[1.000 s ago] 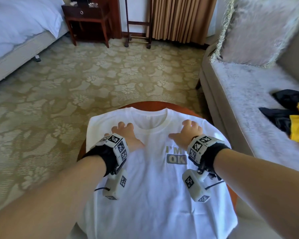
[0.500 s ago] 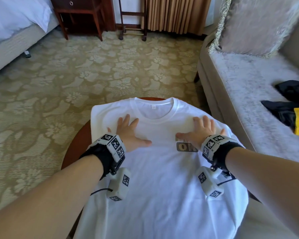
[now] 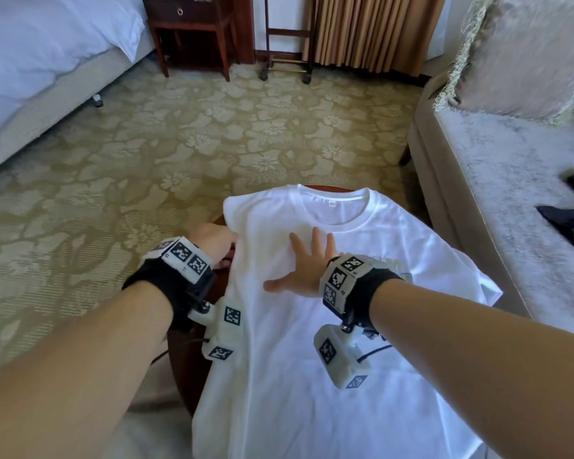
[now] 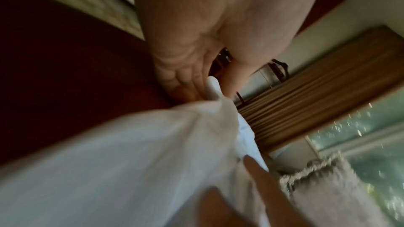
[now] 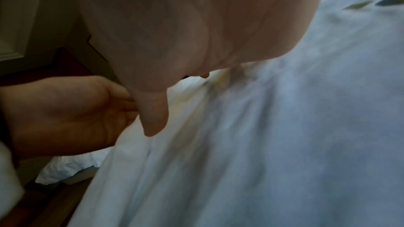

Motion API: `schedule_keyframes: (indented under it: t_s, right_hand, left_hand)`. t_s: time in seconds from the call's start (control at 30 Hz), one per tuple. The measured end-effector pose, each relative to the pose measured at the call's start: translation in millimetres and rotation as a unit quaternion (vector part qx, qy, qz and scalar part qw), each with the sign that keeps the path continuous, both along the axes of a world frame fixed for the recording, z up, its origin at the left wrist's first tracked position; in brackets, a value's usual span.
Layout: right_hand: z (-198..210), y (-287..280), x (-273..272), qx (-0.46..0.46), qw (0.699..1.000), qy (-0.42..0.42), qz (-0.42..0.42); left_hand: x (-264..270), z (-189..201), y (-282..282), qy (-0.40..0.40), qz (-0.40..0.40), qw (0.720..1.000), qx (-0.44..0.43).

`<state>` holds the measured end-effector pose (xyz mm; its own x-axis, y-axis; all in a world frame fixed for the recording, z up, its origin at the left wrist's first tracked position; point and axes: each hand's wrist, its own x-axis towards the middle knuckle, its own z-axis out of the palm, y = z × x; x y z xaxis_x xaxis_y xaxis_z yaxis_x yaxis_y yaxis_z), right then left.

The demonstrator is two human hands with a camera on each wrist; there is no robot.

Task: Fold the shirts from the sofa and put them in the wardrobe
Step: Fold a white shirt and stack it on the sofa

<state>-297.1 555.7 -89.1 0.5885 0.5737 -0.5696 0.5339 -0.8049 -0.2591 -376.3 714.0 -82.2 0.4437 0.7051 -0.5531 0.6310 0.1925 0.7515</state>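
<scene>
Head: white shirt [image 3: 312,342] face-up on round table [image 3: 186,376]. R hand [image 3: 304,268] flat, fingers wide, anchoring chest; L hand [image 3: 214,238] at shirt's side edge.

L wrist: thumb + fingers [image 4: 192,82] pinching cloth, likely to fold side inward.

R wrist: blurry palm over fabric.

I can't read any text here. The print on the shirt [image 3: 312,359] is hidden behind my right wrist, and the neck tag [image 3: 331,203] is too small to make out.
</scene>
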Motion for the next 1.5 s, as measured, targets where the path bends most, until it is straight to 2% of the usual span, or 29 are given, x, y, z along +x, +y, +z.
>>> schedule_keyframes:
  t_s: [0.03, 0.13, 0.23, 0.33, 0.4, 0.53, 0.63, 0.8, 0.93, 1.03, 1.2, 1.3, 1.43, 1.47, 1.5]
  right_hand:
    - [-1, 4, -6, -0.009, 1.000, 0.000, 0.013]
    - [-7, 8, -17, -0.043, 0.998, -0.028, 0.047]
    - [-15, 7, -21, -0.058, 0.996, -0.040, 0.054]
    - [-17, 9, -21, -0.069, 0.995, -0.044, 0.052]
    - [-16, 10, -19, -0.080, 0.994, -0.039, 0.056]
    - [-12, 10, -17, -0.095, 0.993, -0.020, 0.063]
    - [-8, 11, -19, -0.094, 0.994, -0.011, 0.053]
    - [-5, 12, -23, -0.090, 0.995, -0.002, 0.031]
    - [-2, 12, -25, -0.059, 0.998, 0.033, -0.008]
    - [-2, 12, -26, -0.044, 0.998, 0.045, -0.025]
    - [-5, 12, -22, -0.034, 0.997, 0.066, -0.035]
    - [-7, 14, -20, -0.030, 0.996, 0.070, -0.039]
    - [-11, 14, -20, -0.047, 0.998, 0.034, -0.017]
    - [-11, 14, -20, -0.050, 0.998, 0.027, -0.013]
    - [-12, 14, -20, -0.053, 0.998, 0.019, -0.009]
  left_hand:
    - [-3, -2, -2, -0.041, -0.002, 0.998, -0.045]
    - [-7, -6, 0, -0.110, 0.017, 0.989, -0.100]
    - [-8, -5, 5, -0.131, -0.019, 0.979, -0.157]
    - [-10, -2, 10, -0.094, -0.047, 0.982, -0.155]
    - [-12, -1, 15, -0.087, -0.027, 0.987, -0.134]
    - [-20, 6, 26, -0.149, 0.030, 0.978, -0.139]
    - [-27, 16, 26, -0.186, -0.021, 0.964, -0.189]
    - [-34, 20, 15, -0.175, -0.118, 0.924, -0.320]
    - [-33, 18, 9, -0.210, -0.120, 0.914, -0.327]
    - [-35, 23, 7, -0.218, -0.126, 0.917, -0.308]
    - [-39, 27, 26, -0.242, -0.029, 0.938, -0.246]
    - [-43, 32, 41, -0.238, 0.019, 0.957, -0.162]
    - [-52, 22, 83, -0.185, 0.131, 0.974, -0.017]
    - [-54, 22, 89, -0.151, 0.134, 0.979, 0.021]
    - [-58, 27, 89, -0.092, 0.103, 0.988, 0.069]
